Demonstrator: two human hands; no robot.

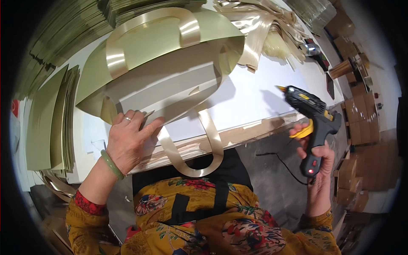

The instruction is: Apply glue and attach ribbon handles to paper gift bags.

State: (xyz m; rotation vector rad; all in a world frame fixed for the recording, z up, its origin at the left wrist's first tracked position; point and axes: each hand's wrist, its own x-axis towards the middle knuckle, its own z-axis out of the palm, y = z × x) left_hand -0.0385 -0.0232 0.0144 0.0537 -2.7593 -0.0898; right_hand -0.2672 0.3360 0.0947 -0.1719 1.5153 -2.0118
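Note:
A pale gold-green paper bag [153,41] lies with its mouth towards me, its grey-white inside showing. Satin ribbon forms a far handle [189,27] arched over its back panel. From the near side, a second ribbon handle [195,172] loops down past the table edge. My left hand [127,137] grips the bag's near edge, fingers inside the mouth and thumb along the rim. In my right hand [324,161] is a black and yellow hot glue gun [307,100], raised right of the bag and apart from it. Its nozzle points left, and a red light glows on the handle.
Flat gold-green paper pieces stand stacked at the left [44,127] and back left [70,41]. Beyond the bag lie satin ribbons [261,19] and translucent glue sticks [275,44]. The white table's [255,86] front edge is worn. Cardboard boxes [358,116] stand at the right.

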